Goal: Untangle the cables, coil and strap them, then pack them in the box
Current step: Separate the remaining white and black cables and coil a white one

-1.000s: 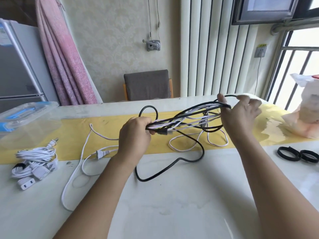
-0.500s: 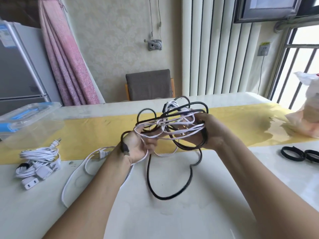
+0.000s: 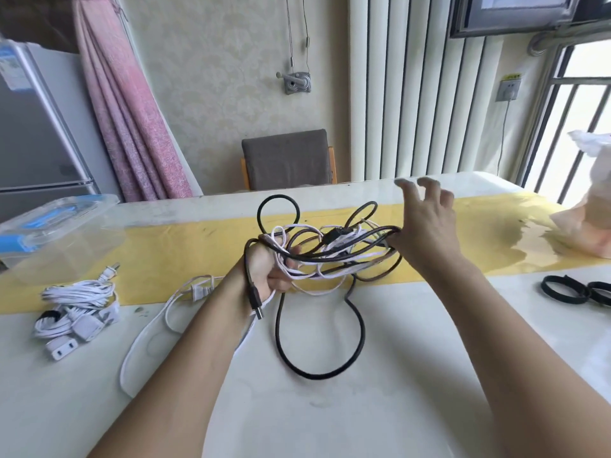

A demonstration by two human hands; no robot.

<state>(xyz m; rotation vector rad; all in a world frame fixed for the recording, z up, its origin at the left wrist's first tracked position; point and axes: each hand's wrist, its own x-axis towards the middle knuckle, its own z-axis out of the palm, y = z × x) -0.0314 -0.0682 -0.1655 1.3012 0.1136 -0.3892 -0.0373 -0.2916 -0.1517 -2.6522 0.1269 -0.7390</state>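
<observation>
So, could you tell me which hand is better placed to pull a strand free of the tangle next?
Probably the right hand: its fingers are spread open at one end of the tangle, while the left hand grips the tangle and anchors it.

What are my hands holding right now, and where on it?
The left hand grips the tangled cables at the bundle's left end; the right hand is spread open, loops resting against it.

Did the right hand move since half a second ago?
Yes. The right hand went right and up: its fingertips, then over the yellow strip, now show beyond the strip's far edge, and its fingers have opened.
</observation>
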